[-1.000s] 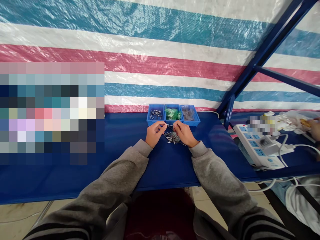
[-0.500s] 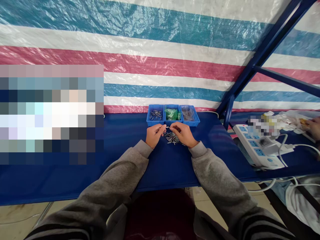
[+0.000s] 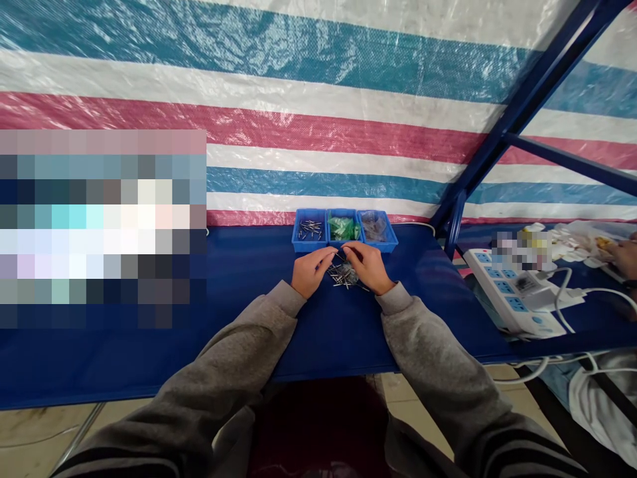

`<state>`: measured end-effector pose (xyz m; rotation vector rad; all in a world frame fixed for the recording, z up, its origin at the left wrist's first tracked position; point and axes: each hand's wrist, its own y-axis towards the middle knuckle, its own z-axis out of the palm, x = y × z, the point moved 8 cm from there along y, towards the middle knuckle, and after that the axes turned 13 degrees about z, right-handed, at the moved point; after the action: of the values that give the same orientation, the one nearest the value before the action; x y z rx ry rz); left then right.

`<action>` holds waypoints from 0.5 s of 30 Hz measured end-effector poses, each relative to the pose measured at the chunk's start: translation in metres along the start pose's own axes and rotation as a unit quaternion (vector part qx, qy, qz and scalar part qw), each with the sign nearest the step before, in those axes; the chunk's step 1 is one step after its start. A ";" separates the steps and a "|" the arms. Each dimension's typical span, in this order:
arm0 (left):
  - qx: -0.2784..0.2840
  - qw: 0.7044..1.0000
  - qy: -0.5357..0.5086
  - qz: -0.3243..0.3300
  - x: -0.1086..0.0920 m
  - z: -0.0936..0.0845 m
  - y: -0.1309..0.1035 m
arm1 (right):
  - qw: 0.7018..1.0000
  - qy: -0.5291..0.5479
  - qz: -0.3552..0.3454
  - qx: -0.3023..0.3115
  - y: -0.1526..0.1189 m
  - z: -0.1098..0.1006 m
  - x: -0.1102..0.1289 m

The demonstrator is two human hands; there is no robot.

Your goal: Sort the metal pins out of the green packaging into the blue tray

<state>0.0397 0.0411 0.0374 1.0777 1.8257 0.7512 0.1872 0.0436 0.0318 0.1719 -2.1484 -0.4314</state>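
Note:
My left hand [image 3: 309, 271] is closed in a pinch, fingertips just in front of the blue bins; what lies between them is too small to make out. Facing it, my right hand [image 3: 367, 267] pinches a thin metal pin [image 3: 339, 255] that spans the narrow gap between the hands. Below the fingers, a loose pile of silver metal pins [image 3: 341, 276] lies on the blue table [image 3: 328, 332], with a clear plastic bag [image 3: 351, 273] partly behind my right hand.
Three joined blue bins stand behind my hands: one with metal pins [image 3: 311, 230], one with a green bag [image 3: 343, 228], one with a clear bag [image 3: 374, 227]. A white power strip [image 3: 517, 299] and blue frame post [image 3: 478, 159] are right. Another person's hand [image 3: 624, 259] shows far right.
My left fingertips have shifted slightly right, closer to my right hand, and the small piece they showed is now hidden. My right hand has barely moved.

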 end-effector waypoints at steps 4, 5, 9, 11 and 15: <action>0.000 0.998 0.040 0.054 -0.006 0.001 -0.002 | 1.000 0.004 -0.003 -0.015 0.000 -0.004 0.002; -0.001 0.997 0.042 0.060 -0.006 0.000 -0.002 | 1.000 0.004 -0.002 -0.017 0.000 -0.004 0.002; 0.010 0.997 0.028 0.076 -0.009 0.002 0.000 | 1.000 0.008 0.001 -0.026 -0.001 -0.006 0.002; 0.009 0.997 0.037 0.069 -0.009 0.002 0.001 | 0.999 0.011 0.003 -0.031 -0.001 -0.008 0.003; -0.001 0.999 0.044 0.031 -0.003 0.000 0.002 | 0.999 0.019 0.006 -0.037 -0.002 -0.010 0.004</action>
<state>0.0415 0.0391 0.0397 1.1195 1.8724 0.8501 0.1929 0.0387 0.0396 0.1229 -2.0923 -0.4966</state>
